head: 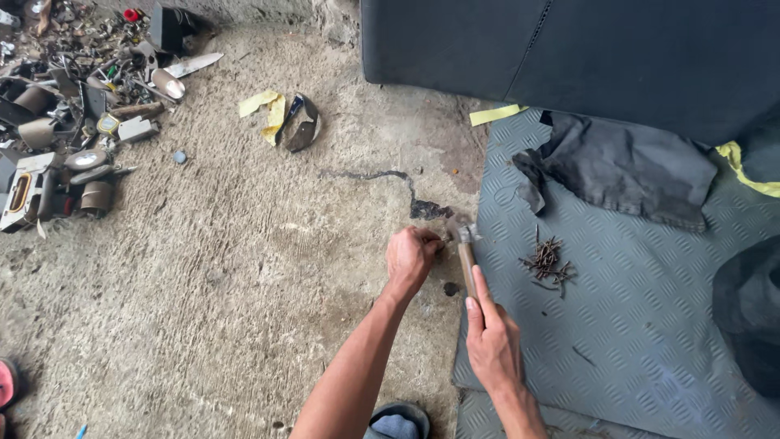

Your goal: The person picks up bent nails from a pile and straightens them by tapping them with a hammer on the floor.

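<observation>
two hands low over the concrete floor (203, 268). right hand (491, 345) wrapped around wooden hammer (467, 260) handle, index finger stretched along it, head (465, 234) hovering just beside left fingertips. left hand (410, 256) pinched shut on something tiny, too small to name, at edge of grey ridged mat (642, 325). heap of rusty nails (547, 264) on mat, near hammer head. dark cloth (626, 167) farther back; scrap pile (73, 114) well apart.

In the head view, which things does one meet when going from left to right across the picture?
Heap of metal scrap → yellow tape scrap → left hand → hammer in the right hand → pile of nails → dark cloth.
</observation>
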